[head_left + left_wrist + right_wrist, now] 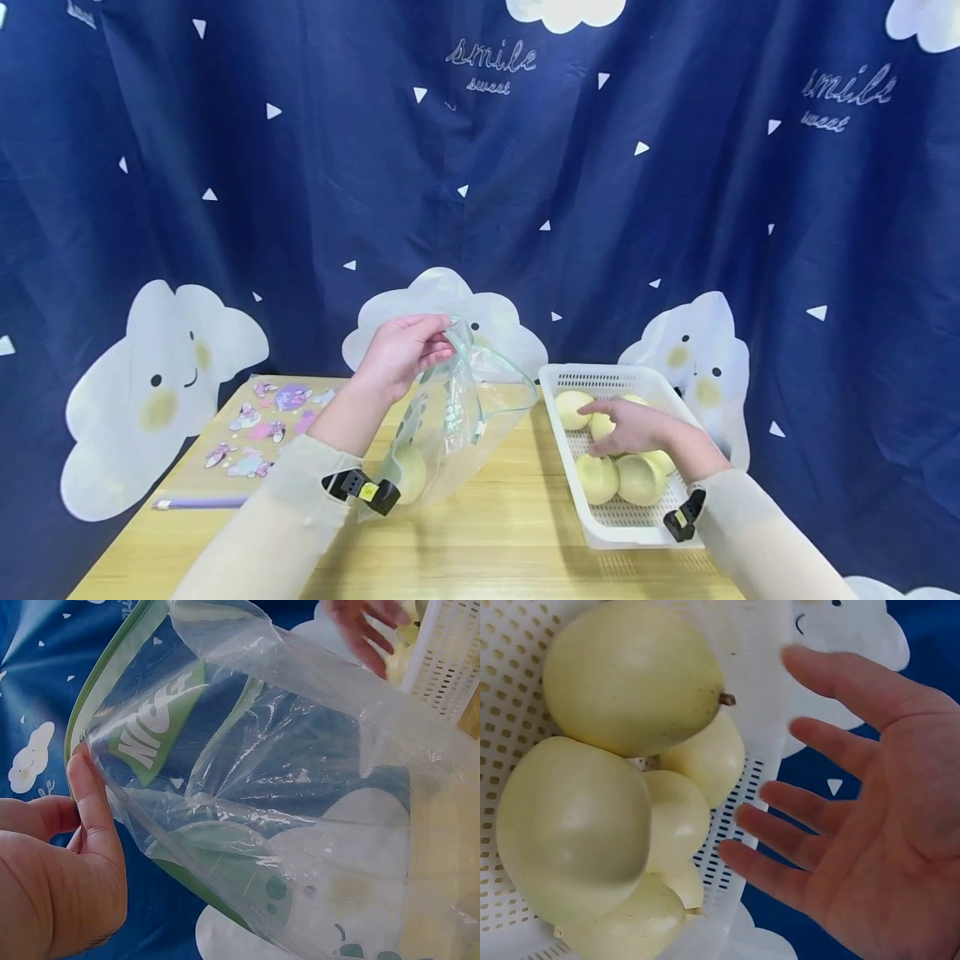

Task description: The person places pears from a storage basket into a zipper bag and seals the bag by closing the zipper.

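My left hand (405,354) pinches the green-edged top of a clear zip bag (465,433), with the thumb and fingers at the rim (79,746) in the left wrist view. The mouth of the bag gapes to the right. A pale yellow pear (411,475) shows low inside it. My right hand (633,425) hovers over a white plastic basket (600,537) of several pears (597,479). In the right wrist view, this hand (877,802) has its fingers spread and nothing in it, beside the large pears (634,679).
Flat on the wooden table (487,542) at the left lies a tan sheet or pouch with cartoon prints (255,425). A purple slider strip (201,502) runs along its near edge. Behind the table hangs a blue curtain (300,208) with clouds.
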`<state>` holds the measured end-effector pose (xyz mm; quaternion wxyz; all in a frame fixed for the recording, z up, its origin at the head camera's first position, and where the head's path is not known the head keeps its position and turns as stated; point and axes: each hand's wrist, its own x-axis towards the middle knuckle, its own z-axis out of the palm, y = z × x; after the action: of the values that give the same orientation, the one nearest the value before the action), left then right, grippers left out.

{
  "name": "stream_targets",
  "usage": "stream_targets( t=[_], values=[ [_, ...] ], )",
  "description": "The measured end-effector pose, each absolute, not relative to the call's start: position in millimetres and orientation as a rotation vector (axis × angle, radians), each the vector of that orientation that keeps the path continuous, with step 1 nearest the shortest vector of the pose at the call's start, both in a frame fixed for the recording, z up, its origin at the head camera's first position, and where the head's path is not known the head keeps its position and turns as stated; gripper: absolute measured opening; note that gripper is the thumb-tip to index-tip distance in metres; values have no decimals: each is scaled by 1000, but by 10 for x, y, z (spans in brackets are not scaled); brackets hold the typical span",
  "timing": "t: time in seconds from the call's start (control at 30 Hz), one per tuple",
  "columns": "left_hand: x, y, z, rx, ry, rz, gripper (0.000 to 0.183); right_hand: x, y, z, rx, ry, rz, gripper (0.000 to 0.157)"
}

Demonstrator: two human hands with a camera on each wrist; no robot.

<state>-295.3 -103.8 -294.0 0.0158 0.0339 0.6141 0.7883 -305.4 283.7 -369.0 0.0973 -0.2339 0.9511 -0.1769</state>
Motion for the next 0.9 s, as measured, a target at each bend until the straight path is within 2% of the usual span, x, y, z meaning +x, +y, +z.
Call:
stream_targets(
  t=[0.4, 0.9],
  values=[
    [-2937, -1028, -2939, 113, 1888, 2462, 28, -2908, 2712, -3758, -544, 2586, -353, 77],
    [-2931, -1049, -2938, 122, 1892, 2466, 24, -2934, 2623, -3766, -728, 2584, -158, 54]
  ],
)
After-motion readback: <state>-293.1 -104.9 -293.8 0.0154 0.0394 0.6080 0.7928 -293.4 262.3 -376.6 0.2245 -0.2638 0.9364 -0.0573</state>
